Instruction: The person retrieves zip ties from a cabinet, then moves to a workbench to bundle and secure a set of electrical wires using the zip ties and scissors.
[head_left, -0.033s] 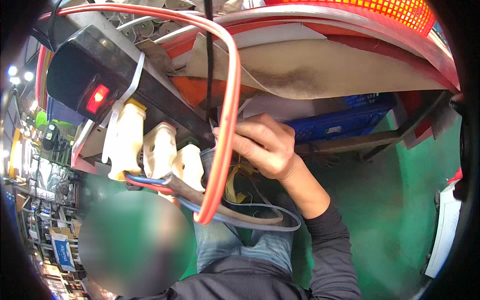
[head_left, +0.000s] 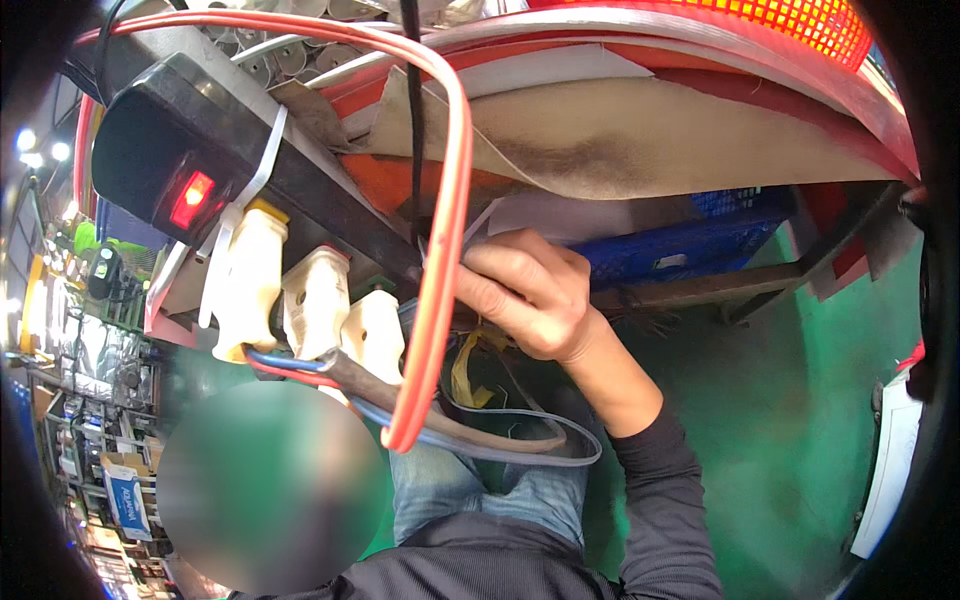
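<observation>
Spreading out beneath and to the right of my right hand (head_left: 530,290), the green floor (head_left: 720,400) is the largest thing in view. Beyond the hand, a tan sheet (head_left: 640,140) sags in a broad curve, with red sheets (head_left: 740,92) layered about it. Up and to the left of my fingers runs a long black housing (head_left: 165,130), and past my knuckles, to the right, sits a blue basket (head_left: 690,245). The paired red cord (head_left: 461,180) arches over from the left and drops in front of my fingertips, hiding them. That hand is curled, thumb and forefinger drawn close; I cannot tell what they pinch. My left hand is hidden, so I cannot tell its state. Left of the cord, near my right hand, three cream blocks (head_left: 318,295) stand in a slanting row. Just below the hand hangs a yellow scrap (head_left: 462,372). Farther left, a red light (head_left: 192,198) glows on the housing.
</observation>
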